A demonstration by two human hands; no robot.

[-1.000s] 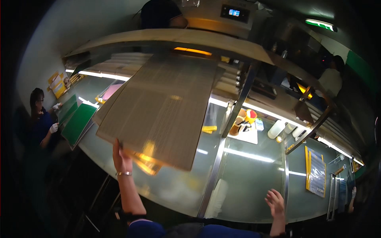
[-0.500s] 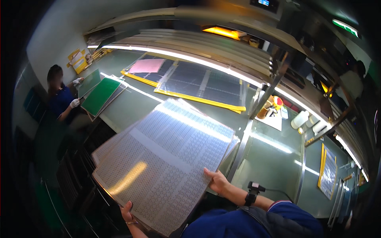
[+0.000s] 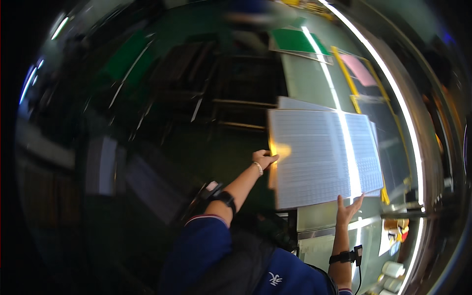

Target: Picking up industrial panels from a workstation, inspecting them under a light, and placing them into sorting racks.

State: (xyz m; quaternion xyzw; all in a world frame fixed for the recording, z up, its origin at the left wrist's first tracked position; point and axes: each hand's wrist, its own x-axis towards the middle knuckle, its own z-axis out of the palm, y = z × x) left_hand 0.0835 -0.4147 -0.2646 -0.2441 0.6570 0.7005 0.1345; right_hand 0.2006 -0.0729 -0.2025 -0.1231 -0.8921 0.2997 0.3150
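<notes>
A glossy pale panel (image 3: 314, 147) with rows of small repeated patterns lies on top of a loose stack, right of centre. The edge of another panel (image 3: 295, 103) sticks out behind it, slightly turned. My left hand (image 3: 264, 159) grips the stack's left edge, its thumb on the top face and its other fingers partly hidden. At the near edge, my right hand (image 3: 348, 212) has thumb and fingers spread, tips touching or just short of the rim. The stack's underside is hidden.
A green worktable (image 3: 307, 81) runs along the right, with a green board (image 3: 301, 41) at its far end. Yellow-edged dark frames (image 3: 393, 128) and a pink sheet (image 3: 359, 70) lie beside a bright light strip (image 3: 410, 132). Dark racks (image 3: 182, 69) stand left. White bottles (image 3: 392, 268) are near right.
My view has swung left. The panels now appear farther right, turned, over the table's edge. My right hand's grip has loosened into spread fingers; the left still holds the edge.
</notes>
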